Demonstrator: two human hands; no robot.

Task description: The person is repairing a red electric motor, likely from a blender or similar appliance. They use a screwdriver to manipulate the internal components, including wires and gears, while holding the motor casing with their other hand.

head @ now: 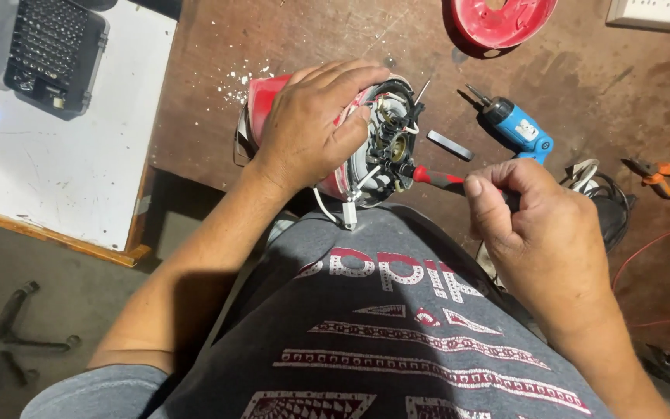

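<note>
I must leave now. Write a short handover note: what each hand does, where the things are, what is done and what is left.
Left hand grips the red appliance, laid on its side at the table edge, open end to the right.
Right hand holds the red-and-black screwdriver, tip inside the exposed wiring.
Red cover lies apart at the top; blue electric screwdriver and orange pliers lie to the right.
Done: cover off.
Left: the work inside is unfinished; cover not yet back on.

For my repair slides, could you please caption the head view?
Left hand steadies an opened red appliance while right hand works a screwdriver inside.
</note>
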